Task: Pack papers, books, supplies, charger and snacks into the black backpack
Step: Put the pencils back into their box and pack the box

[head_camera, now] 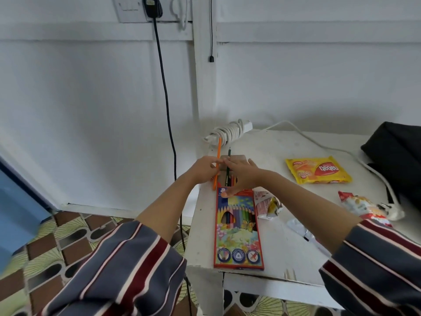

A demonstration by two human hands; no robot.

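Item: pencil box [238, 229], red-edged card printed with coloured pencils and flowers, lying flat along the left edge of the white table [284, 258], its far end open with the brown flap [238, 158] folded back. Coloured pencils show in the open mouth.

Orange pencil [218, 151]: outside the box at its left far corner, nearly upright, tip toward the wall; pinched between the thumb and curled fingers of the left hand [205, 171].

Dark green pencil [229, 153]: stands partly out of the open mouth, tip toward the wall, its middle passing under the right fingers.

Right hand [245, 176]: laid over the open mouth, fingers straight and slightly spread, thumb pressing down on the printed top of the box. Whether the fingertips grip the dark pencil cannot be told.

Charger [230, 131]: white, its cable wound round it, at the far left corner of the table, just behind the pencil tips.

Yellow wafer packet [317, 171]: flat on the table, right of the hands, apart from the box.

Small crumpled snack wrapper [267, 205]: just beside the box's right edge.

Red and white snack packet [364, 207]: nearer the right edge, beyond the right forearm.

Black backpack [396, 153]: at the far right of the table, partly out of view.

Surroundings: striped sleeves [127, 265] on both arms; black cable [164, 87] hanging down the white wall; patterned floor [57, 247]
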